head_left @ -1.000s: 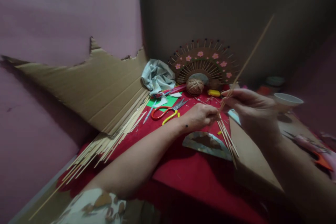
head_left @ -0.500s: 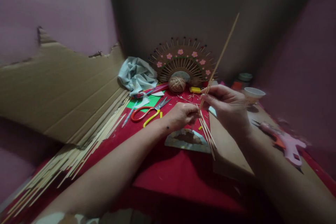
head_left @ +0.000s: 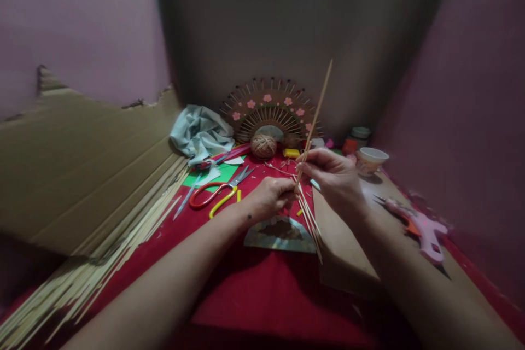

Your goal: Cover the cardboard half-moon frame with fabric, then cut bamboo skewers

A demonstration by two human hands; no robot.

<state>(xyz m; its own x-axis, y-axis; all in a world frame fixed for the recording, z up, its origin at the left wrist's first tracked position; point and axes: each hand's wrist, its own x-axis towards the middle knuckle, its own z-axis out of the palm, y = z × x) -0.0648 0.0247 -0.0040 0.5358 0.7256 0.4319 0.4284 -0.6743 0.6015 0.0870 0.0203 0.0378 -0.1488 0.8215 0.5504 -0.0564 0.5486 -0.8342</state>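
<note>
Held above the red cloth (head_left: 246,295), the thin stick (head_left: 320,104) stands nearer upright than a moment ago, its lower end closed in our left hand (head_left: 273,194) and its shaft pinched just above by our right hand (head_left: 334,172), so we judge it remains steadied by both. Below, we see more sticks (head_left: 310,219) slanting beside a curved piece (head_left: 283,244). Farther out, torn cardboard (head_left: 102,164) leans by the purple wall (head_left: 82,22) and a flowered fan (head_left: 266,99) stands at the back.
</note>
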